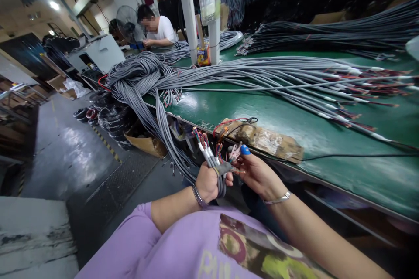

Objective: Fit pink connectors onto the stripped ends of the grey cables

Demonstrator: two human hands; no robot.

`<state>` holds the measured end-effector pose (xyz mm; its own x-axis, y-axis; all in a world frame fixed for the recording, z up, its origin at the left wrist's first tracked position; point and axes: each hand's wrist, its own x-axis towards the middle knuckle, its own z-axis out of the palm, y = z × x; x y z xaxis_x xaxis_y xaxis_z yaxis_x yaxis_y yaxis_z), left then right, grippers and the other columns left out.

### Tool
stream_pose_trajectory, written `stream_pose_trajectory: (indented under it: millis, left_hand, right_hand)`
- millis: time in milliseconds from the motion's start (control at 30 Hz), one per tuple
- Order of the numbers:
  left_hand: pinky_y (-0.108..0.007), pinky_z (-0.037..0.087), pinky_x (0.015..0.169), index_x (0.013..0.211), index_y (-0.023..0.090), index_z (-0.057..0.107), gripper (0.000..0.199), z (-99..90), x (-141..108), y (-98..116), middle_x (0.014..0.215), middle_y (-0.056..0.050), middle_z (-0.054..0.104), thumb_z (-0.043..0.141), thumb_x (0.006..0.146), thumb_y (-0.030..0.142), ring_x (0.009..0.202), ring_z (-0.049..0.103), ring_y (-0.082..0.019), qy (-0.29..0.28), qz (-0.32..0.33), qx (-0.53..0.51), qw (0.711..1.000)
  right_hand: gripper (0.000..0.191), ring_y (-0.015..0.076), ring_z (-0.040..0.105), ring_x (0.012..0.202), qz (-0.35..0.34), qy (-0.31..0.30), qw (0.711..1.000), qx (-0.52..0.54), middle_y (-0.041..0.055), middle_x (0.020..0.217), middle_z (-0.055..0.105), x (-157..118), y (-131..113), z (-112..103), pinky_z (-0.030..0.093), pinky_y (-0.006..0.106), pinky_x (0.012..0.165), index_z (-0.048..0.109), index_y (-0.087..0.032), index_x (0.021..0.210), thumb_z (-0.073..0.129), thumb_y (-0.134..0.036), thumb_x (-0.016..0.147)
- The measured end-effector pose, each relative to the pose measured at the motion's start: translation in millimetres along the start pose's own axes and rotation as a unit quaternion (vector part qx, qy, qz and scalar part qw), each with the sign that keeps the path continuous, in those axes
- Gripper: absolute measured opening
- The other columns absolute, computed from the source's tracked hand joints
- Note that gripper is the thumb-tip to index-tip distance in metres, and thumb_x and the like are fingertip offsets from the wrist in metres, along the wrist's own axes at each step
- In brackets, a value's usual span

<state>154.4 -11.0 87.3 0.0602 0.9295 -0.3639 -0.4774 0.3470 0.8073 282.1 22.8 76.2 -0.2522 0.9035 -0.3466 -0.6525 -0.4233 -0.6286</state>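
Note:
My left hand (209, 182) is wrapped round a bundle of grey cables (209, 156), and a grey cover sits on its thumb. White bands ring the cables near their ends, where thin coloured wires (203, 138) fan out. Close beside it, my right hand (258, 173) is closed in a pinch at a few thin wires (238, 171) by the left thumb. One right finger wears a blue cover (245, 150). A small pinkish-white thing shows at the right fingertips; I cannot make out what it is.
Long grey cables (209, 77) with bared ends lie across the green table (203, 104). A taped cardboard piece (268, 141) with red and black leads rests at the table's edge. Black cables (310, 37) lie behind. A co-worker (160, 30) sits beyond a white post (188, 13).

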Motion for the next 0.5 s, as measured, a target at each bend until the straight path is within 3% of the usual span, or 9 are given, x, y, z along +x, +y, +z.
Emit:
stream_pose_trajectory:
  millis: [167, 367, 500]
  left_hand:
    - [-0.023, 0.043, 0.041, 0.068, 0.013, 0.056, 0.041, 1.4, 0.5, -0.5, 0.048, -0.001, 0.057, 0.081, 0.049, 0.04, 0.039, 0.051, -0.011, 0.009, -0.013, 0.017, 1.0]
    - [-0.023, 0.043, 0.04, 0.068, 0.014, 0.054, 0.043, -1.4, -0.3, -2.5, 0.047, -0.001, 0.058, 0.081, 0.05, 0.043, 0.038, 0.051, -0.011, 0.004, -0.013, 0.029, 0.999]
    - [-0.023, 0.042, 0.04, 0.07, 0.014, 0.054, 0.043, -6.6, -6.5, -3.2, 0.047, 0.0, 0.057, 0.081, 0.051, 0.042, 0.038, 0.051, -0.011, -0.001, -0.007, 0.021, 1.0]
  right_hand:
    - [0.033, 0.0146, 0.058, 0.062, -0.012, -0.013, 1.0, -0.006, 0.0015, 0.072, 0.07, 6.7, 5.7, -6.8, 0.047, 0.028, 0.059, 0.071, -0.019, 0.078, 0.08, -0.049, 0.066]
    - [0.031, 0.0139, 0.059, 0.062, -0.006, -0.016, 1.0, 0.005, 0.0004, 0.073, 0.07, 3.8, 6.5, -5.6, 0.048, 0.026, 0.057, 0.07, -0.02, 0.077, 0.076, -0.05, 0.07]
    - [0.035, 0.0147, 0.062, 0.064, 0.029, -0.033, 0.999, 0.029, 0.0013, 0.077, 0.071, -1.3, 3.0, -3.0, 0.051, 0.027, 0.06, 0.068, -0.022, 0.079, 0.068, -0.057, 0.076]
